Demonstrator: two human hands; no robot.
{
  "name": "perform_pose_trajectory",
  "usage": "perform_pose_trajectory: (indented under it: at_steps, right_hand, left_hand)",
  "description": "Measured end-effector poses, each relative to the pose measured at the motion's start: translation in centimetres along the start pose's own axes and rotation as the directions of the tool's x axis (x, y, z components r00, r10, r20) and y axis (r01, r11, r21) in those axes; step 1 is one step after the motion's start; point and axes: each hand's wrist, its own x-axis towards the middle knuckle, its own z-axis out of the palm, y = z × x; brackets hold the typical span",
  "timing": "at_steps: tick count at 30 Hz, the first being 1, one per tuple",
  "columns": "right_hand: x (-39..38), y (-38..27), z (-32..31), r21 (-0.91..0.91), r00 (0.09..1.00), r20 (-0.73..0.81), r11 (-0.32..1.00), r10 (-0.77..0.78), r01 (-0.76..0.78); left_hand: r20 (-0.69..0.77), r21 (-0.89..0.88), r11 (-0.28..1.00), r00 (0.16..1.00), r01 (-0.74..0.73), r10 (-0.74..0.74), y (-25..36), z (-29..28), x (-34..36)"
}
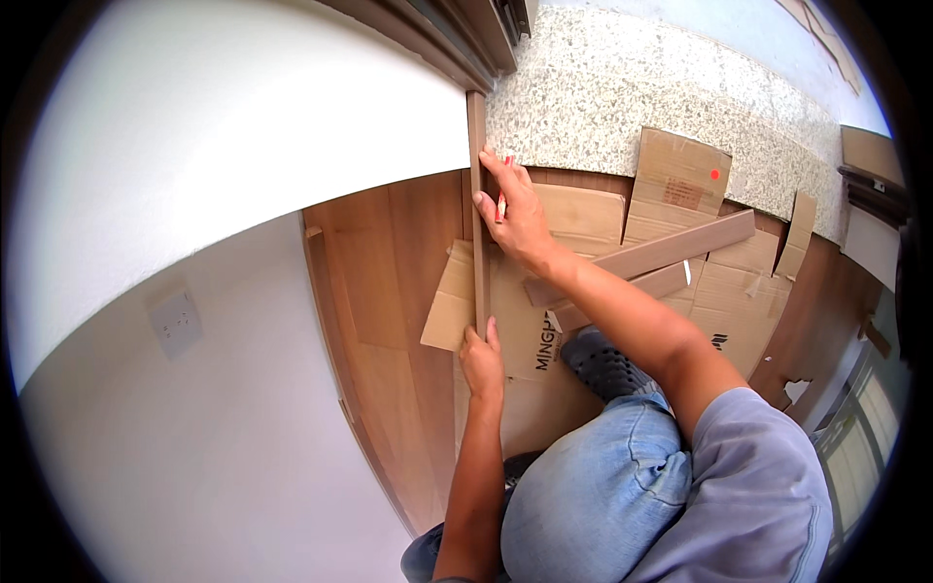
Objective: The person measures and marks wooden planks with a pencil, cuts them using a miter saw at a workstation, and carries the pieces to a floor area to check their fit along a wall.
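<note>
A long thin brown wooden strip (478, 146) stands upright against the edge of the white wall. My right hand (512, 216) is pressed against the strip near its upper part, and a red-tipped object pokes out between the fingers. My left hand (482, 361) grips the strip's lower end, just above the flattened cardboard (573, 219) on the floor. Both forearms reach up from my knee in blue jeans (593, 486).
Two loose brown boards (671, 248) lie crossed on the cardboard to the right. A dark perforated clog (601, 364) sits by my knee. White wall with a wall switch plate (176, 321) on the left, speckled stone threshold (603, 97) ahead, wood floor (389, 282) below.
</note>
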Motion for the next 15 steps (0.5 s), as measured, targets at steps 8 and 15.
perform_pose_trajectory:
  at_steps: [8, 15]
  right_hand:
    - [0.3, -0.1, -0.5, 0.054, 0.999, 0.035, 0.998, 0.041, -0.043]
    - [0.5, 1.1, -0.6, -0.003, 0.999, 0.035, 0.999, -0.035, 0.035]
  left_hand:
    - [-0.121, -0.001, 0.993, 0.986, -0.115, 0.115, -0.6, 1.3, -0.2]
    - [-0.094, -0.025, 0.994, 0.990, -0.105, 0.103, -0.2, 0.9, 0.1]
